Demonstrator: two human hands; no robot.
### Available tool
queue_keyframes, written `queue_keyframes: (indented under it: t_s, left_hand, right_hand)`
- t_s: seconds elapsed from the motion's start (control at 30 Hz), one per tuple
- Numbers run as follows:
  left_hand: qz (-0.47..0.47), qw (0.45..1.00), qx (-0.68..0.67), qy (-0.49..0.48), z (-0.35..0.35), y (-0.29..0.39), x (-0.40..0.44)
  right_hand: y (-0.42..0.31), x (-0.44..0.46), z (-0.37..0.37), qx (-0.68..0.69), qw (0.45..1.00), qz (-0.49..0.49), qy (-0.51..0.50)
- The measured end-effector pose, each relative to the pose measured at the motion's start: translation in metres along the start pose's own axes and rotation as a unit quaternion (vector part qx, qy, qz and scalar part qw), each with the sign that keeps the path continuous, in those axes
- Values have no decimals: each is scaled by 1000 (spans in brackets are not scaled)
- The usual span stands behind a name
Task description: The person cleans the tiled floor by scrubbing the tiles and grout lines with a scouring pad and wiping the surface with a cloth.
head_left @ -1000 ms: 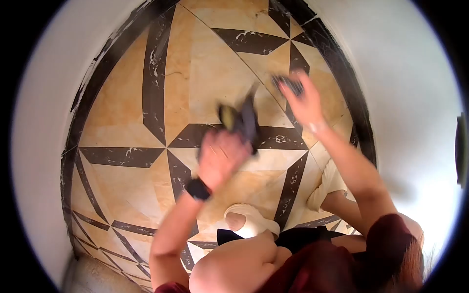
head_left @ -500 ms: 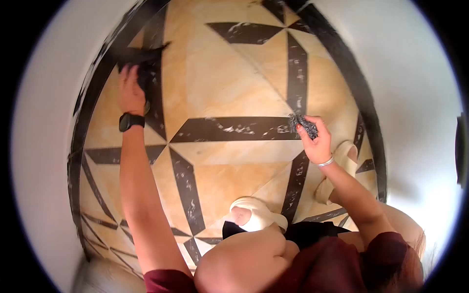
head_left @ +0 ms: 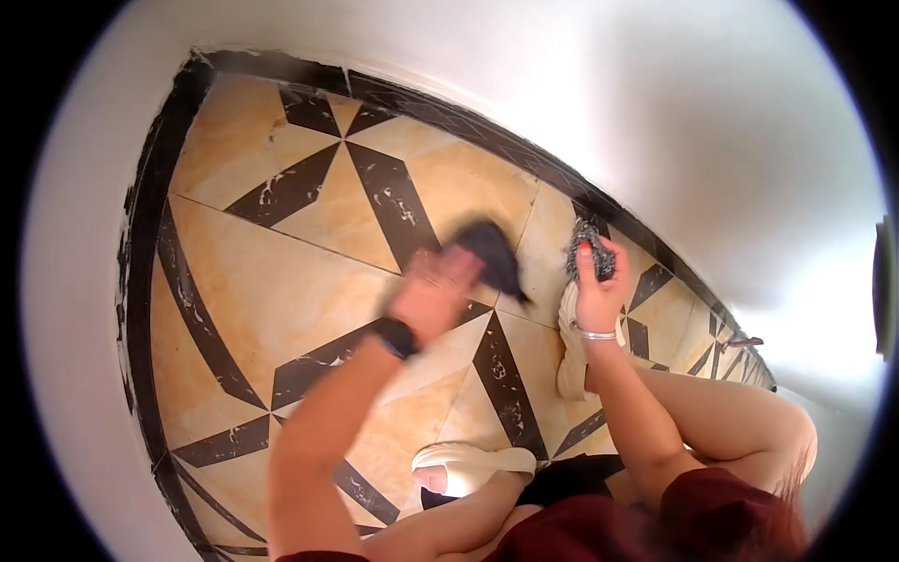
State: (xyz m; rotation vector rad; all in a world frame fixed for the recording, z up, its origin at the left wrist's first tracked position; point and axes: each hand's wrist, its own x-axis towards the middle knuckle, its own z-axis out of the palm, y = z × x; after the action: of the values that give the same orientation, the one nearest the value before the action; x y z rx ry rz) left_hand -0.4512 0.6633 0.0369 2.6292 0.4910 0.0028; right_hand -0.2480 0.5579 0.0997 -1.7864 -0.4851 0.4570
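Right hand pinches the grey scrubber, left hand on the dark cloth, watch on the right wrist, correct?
No, the watch is on the left wrist, per head view. Right hand pinches the grey scrubber, left hand on the dark cloth.

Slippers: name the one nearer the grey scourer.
The right slipper, just below the scourer in the right hand; the left slipper is farther down the view.
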Motion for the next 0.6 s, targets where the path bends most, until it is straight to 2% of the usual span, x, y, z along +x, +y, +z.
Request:
queue_keyframes:
  t_s: [0.03, 0.13, 0.17, 0.2, 0.27, 0.3, 0.33, 0.37, 0.4, 0.5, 0.53, 0.6]
  left_hand:
    - [-49, 992, 21, 117, 15, -48, -11]
    - [-242, 930, 135, 241, -25, -197, -79]
    - [-266, 911, 163, 269, -48, -221, -100]
    - [-267, 904, 174, 286, -67, -227, -114]
    - [-282, 891, 105, 339, -84, -179, -88]
    - [-282, 796, -312, 435, -68, -149, -63]
    - [-233, 549, -671, 441, -51, -113, -35]
    - [-175, 798, -463, 343, -44, -69, -12]
    - [-141, 863, -401, 274, -32, -30, 17]
    - [27, 962, -239, 129, 33, 67, 115]
    - [160, 987, 21, -7, 46, 76, 138]
    - [151, 988, 30, 9, 59, 69, 161]
  right_hand:
    - [13, -1, -5, -34, 998, -47, 1]
    - [9, -7, -9, 24, 1000, 11, 0]
    - [11, -7, -12, 32, 999, 11, -9]
    - [13, -4, -11, 45, 999, 7, 5]
    - [17, 5, -10, 63, 997, -4, 49]
    - [14, 9, -11, 69, 995, 10, 65]
    - [9, 15, -9, 76, 994, 21, 78]
    - [3, 19, -9, 82, 992, 33, 87]
    - [-2, 22, -10, 88, 991, 27, 96]
    - [-20, 25, 0, 93, 989, 33, 110]
    - [-23, 21, 6, 84, 990, 31, 110]
    - [-21, 24, 17, 61, 992, 15, 105]
